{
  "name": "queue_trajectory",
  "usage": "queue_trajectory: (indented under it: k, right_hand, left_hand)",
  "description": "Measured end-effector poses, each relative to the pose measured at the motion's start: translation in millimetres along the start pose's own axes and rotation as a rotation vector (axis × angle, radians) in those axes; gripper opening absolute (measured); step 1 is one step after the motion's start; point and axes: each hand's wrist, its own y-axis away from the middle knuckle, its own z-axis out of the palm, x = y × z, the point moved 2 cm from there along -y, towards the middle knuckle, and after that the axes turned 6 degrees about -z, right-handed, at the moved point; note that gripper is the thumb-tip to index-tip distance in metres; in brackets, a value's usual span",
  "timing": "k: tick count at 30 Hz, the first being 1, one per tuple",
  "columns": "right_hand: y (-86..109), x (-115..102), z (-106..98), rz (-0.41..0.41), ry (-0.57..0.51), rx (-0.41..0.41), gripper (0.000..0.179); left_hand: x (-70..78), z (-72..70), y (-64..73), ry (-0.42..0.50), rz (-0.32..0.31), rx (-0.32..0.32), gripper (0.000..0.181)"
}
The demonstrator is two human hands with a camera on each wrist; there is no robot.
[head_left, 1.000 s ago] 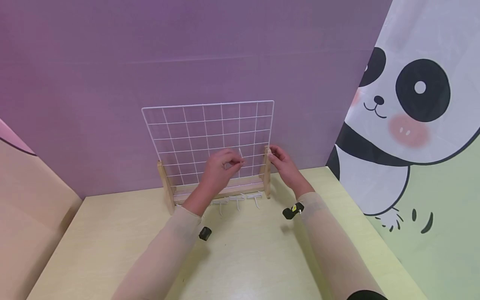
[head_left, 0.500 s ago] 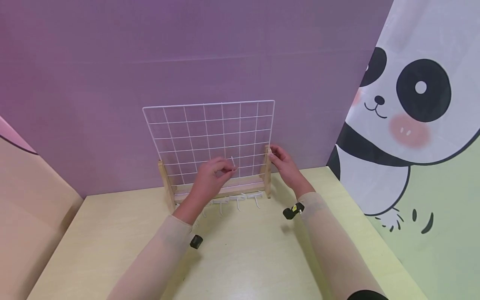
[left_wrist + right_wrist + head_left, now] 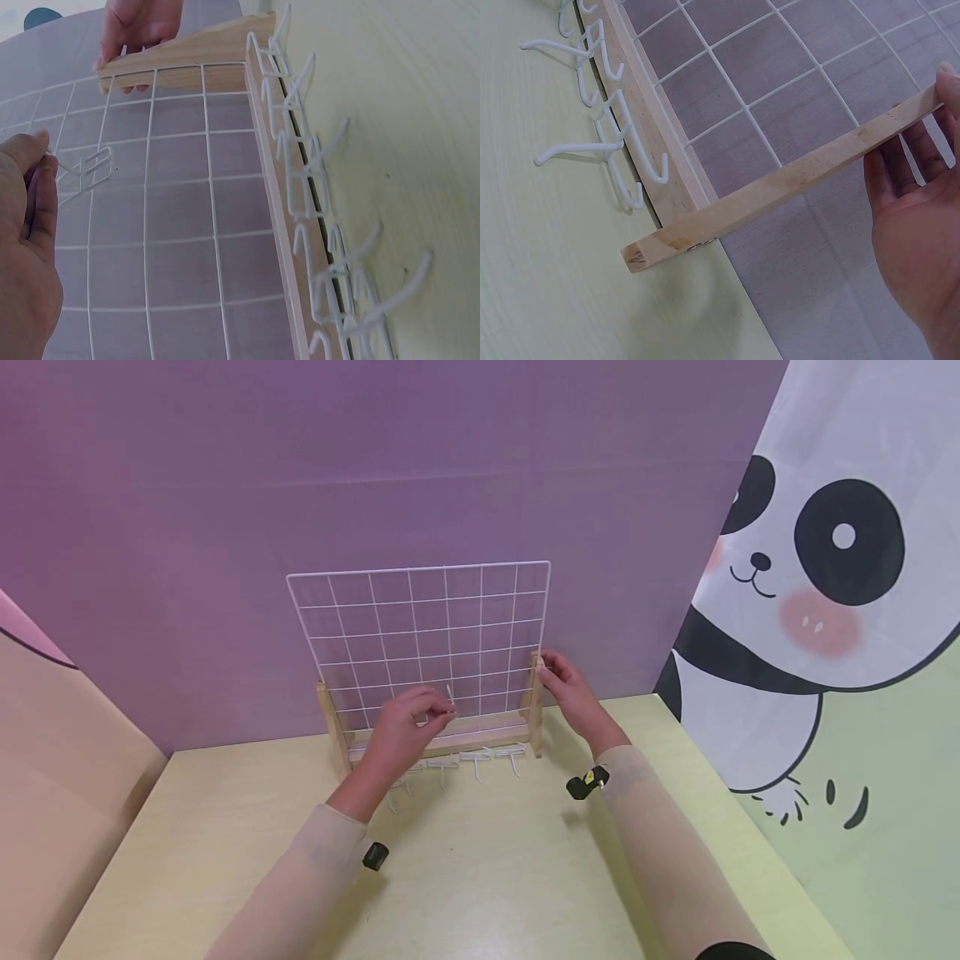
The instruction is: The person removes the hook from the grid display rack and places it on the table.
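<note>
My left hand pinches a white wire hook between thumb and fingertips, in front of the white wire grid panel. In the left wrist view the hook's double-bar back points toward the grid. The grid stands upright in a wooden stand with an upright at each end. At the right end, my right hand holds the wooden upright near its top, thumb on the near side and fingers behind. Several more white hooks line the front of the stand's base bar, prongs pointing toward me.
The stand is on a pale wooden tabletop, close to the purple backdrop behind it. A panel with a printed panda rises along the right side. The left wooden upright is partly behind my left arm.
My left hand has drawn left and down toward me across the grid, the hook still in its fingertips. My right hand has stayed on the upright.
</note>
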Motion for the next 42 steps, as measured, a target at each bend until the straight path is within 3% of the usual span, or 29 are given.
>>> queue_trajectory:
  k: [5,15,25,33,42]
  right_hand:
    - [-0.7,1,-1,0.013,0.007,0.006,0.041]
    - [-0.5,2,0,0.014,0.016,0.012,0.04]
    - [1.1,0,0,0.006,0.032,0.004,0.04]
    - [0.9,1,0,0.007,0.022,0.002,0.04]
    - [0.7,0,0,0.014,0.033,0.002,0.041]
  left_hand:
    - [-5.8,-4.2,6.0,0.016,0.014,0.009,0.01]
    - [-17.1,-10.6,20.0,-0.04,0.002,0.022,0.01]
    - [-26.5,-15.6,36.8,-0.091,0.047,0.007,0.014]
    - [-32.0,-18.2,48.7,-0.108,0.028,-0.037,0.015]
    - [-41.4,-18.1,56.4,-0.167,0.105,-0.065,0.021]
